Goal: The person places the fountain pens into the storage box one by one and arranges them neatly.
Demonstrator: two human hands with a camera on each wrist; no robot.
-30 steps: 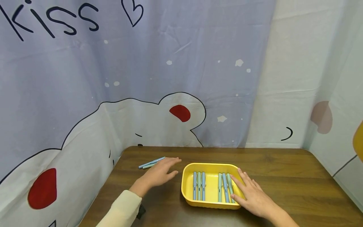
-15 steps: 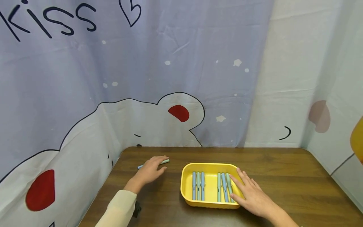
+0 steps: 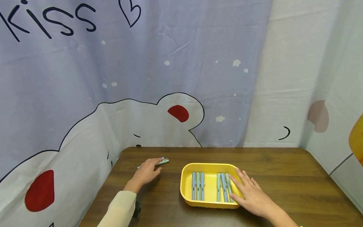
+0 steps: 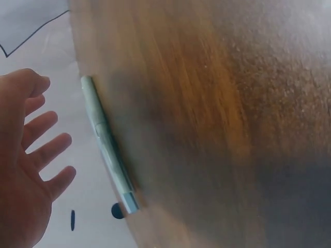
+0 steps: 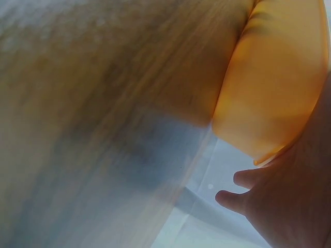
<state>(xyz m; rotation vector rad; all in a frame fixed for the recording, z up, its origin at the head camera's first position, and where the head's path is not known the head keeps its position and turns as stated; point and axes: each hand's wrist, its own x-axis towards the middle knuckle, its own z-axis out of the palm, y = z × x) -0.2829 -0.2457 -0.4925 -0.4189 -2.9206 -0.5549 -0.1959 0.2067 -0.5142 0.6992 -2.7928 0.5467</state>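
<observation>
My left hand (image 3: 145, 173) hovers just over a green pen (image 3: 163, 162) and a blue pen (image 3: 138, 167) at the table's left back. Its fingers hide the pens' middles in the head view. In the left wrist view the fingers are loosely bent, apart from the green pen (image 4: 109, 147), and grip nothing. My right hand (image 3: 255, 197) lies with spread fingers over the right rim of a yellow tray (image 3: 210, 205). Inside it, three pens (image 3: 198, 186) stand in a row at left. Three more pens (image 3: 223, 187) lie at right, the outermost partly behind my fingers.
The brown wooden table (image 3: 283, 170) extends to both sides of the tray. A printed curtain (image 3: 221, 78) hangs right behind the table's back edge and along its sides. A dark object (image 3: 136, 209) sits at my left wrist.
My left hand has moved left and slightly toward me, from beside the tray to over the two loose pens, uncovering their right ends. The right hand has stayed on the tray's rim.
</observation>
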